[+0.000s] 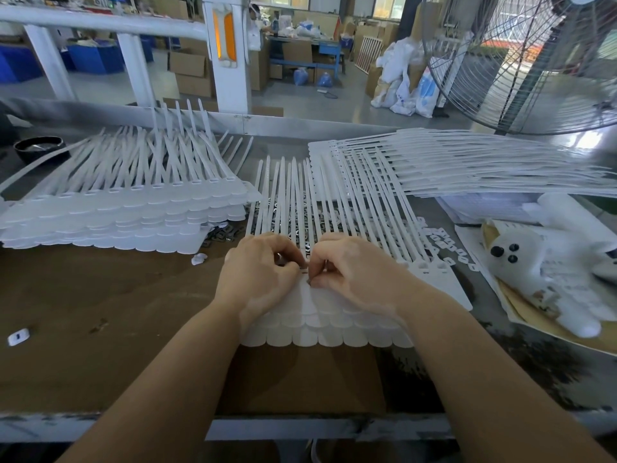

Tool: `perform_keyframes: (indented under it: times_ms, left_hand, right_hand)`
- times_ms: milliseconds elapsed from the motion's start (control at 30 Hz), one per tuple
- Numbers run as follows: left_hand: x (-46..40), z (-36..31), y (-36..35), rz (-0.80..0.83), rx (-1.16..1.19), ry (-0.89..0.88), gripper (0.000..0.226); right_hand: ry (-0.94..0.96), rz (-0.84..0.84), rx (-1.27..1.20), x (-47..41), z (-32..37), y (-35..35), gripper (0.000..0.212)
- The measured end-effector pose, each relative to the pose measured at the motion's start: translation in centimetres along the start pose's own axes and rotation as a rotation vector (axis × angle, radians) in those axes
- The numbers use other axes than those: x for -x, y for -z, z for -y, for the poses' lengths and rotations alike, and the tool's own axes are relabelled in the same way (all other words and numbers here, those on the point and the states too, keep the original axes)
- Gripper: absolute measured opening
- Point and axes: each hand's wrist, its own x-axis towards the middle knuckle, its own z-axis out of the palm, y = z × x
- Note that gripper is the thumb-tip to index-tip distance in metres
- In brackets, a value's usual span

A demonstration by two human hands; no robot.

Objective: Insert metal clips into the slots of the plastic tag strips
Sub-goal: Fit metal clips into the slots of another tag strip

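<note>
here, at the centre of the frame, the left hand (263,269) and the right hand (350,265) are meeting, fingers curled, over a sheet of white plastic tag strips (320,315) lying on the desk (100,329). each hand is pinching at the slotted heads of the strips; a small dark piece at the right fingertips is too small to identify. loose metal clips (227,233) are lying just beyond, under the strip tails. further stacks of strips are sitting at the upper left (127,208) and upper right (467,162).

A factory packing floor: stacked white tag strips (127,208) cover the counter (100,312), with cardboard boxes (190,66), blue bins (96,58), filled sacks (405,88) and an industrial fan (534,58) beyond its far edge.
</note>
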Motion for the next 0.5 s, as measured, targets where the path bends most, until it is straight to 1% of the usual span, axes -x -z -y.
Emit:
perform_keyframes:
  times_ms: [67,133,200,267,433,500]
  left_hand:
    - [0.01,0.0,0.01,-0.001,-0.003,0.0,0.028]
    - [0.05,0.04,0.04,-0.002,-0.006,0.002,0.027]
    - [0.07,0.09,0.03,-0.002,-0.005,-0.001,0.026]
    - [0.04,0.1,0.0,-0.001,0.001,-0.004,0.026]
    - [-0.02,0.14,-0.05,0.004,-0.006,-0.004,0.025]
    - [-0.03,0.14,-0.05,0.004,-0.003,0.0,0.024]
  right_hand:
    - [0.009,-0.022,0.009,0.09,0.04,-0.1,0.012]
    - [0.014,-0.055,0.004,0.13,-0.01,-0.14,0.004]
    - [0.012,-0.071,0.012,0.2,-0.07,-0.18,0.005]
    - [0.009,-0.071,0.019,0.27,-0.11,-0.18,0.001]
    - [0.005,-0.046,0.084,0.24,0.1,-0.29,0.014]
    - [0.02,-0.061,0.118,0.39,0.19,-0.48,0.013]
